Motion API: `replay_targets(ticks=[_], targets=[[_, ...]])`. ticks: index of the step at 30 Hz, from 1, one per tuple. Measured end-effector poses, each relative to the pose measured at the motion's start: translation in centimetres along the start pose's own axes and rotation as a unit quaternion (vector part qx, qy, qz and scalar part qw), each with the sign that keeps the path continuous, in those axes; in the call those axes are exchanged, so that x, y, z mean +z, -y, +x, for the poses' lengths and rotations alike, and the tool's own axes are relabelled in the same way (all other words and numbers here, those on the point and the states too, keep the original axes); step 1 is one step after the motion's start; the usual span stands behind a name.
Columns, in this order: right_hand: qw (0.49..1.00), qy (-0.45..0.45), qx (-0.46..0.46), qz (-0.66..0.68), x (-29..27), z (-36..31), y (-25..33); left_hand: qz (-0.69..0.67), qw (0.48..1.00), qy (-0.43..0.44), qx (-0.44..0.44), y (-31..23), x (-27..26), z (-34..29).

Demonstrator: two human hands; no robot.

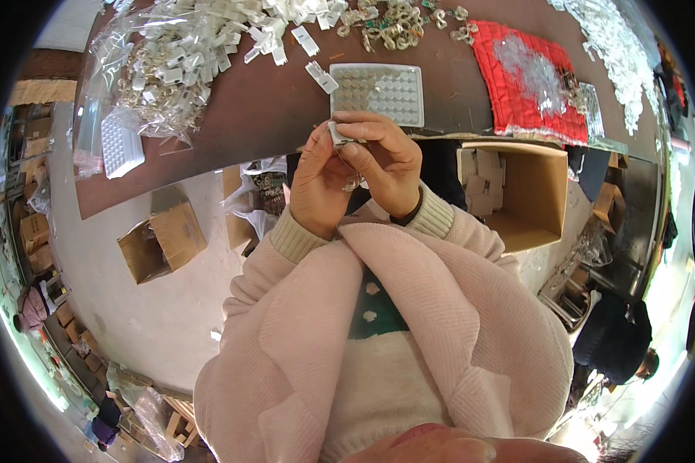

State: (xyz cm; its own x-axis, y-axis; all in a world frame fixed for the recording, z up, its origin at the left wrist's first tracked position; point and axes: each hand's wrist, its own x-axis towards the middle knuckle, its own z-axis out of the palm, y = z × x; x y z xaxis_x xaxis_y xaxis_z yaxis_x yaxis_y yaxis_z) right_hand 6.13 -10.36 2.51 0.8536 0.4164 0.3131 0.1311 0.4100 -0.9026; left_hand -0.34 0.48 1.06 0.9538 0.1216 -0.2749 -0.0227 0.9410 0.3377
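Observation:
In front of my chest, near the table's edge, both hands are raised and close together. My left hand (316,185) pinches a small white plastic housing (334,133) between thumb and fingertips. The fingers of my right hand (390,162) are closed on the same piece from the other side. A thin looped wire (353,182) hangs below it between the palms. Just beyond my hands lies a white compartment tray (418,112); many of its left-hand cells hold small pale pieces. Two loose white housings (322,77) lie to its left, one close to its corner.
On the brown table (247,116) are a heap of white housings (232,31), coiled wires (398,27), a clear bag (162,85) and stacked white trays (121,147). A red cloth (490,54) bears clear small parts. Cardboard boxes (537,197) stand below. Another person (614,336) is at right.

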Motion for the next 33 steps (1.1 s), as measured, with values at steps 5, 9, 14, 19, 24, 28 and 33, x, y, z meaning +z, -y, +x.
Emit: replay_targets(ticks=[5,9,14,19,24,28,33], targets=[[0.991,-0.009,0.068,0.119,0.1,-1.2,-0.6,0.019,0.999,-0.03,0.017,0.2,-0.3,-0.9],[0.973,-0.013,0.11,0.205,0.8,-1.6,-0.6,0.005,0.999,0.036,0.027,-0.3,-0.6,-1.5],[0.952,0.017,0.151,0.266,-0.1,-2.1,-0.1,0.017,0.998,0.05,0.023,-0.1,-0.8,-2.4],[0.847,0.015,0.43,0.313,-3.1,-5.3,-3.5,-0.031,0.993,0.107,0.034,0.5,-1.8,-3.7],[0.728,0.184,0.652,0.109,-6.8,-7.4,-8.7,-0.005,0.995,0.09,0.039,0.4,-2.7,-4.9],[0.712,0.225,0.656,0.105,-9.6,-5.9,-10.4,0.005,0.996,0.079,0.048,0.1,-2.8,-5.2],[0.668,0.233,0.707,0.025,-9.1,-5.6,-11.5,-0.008,0.996,0.068,0.05,0.0,-3.4,-5.1]])
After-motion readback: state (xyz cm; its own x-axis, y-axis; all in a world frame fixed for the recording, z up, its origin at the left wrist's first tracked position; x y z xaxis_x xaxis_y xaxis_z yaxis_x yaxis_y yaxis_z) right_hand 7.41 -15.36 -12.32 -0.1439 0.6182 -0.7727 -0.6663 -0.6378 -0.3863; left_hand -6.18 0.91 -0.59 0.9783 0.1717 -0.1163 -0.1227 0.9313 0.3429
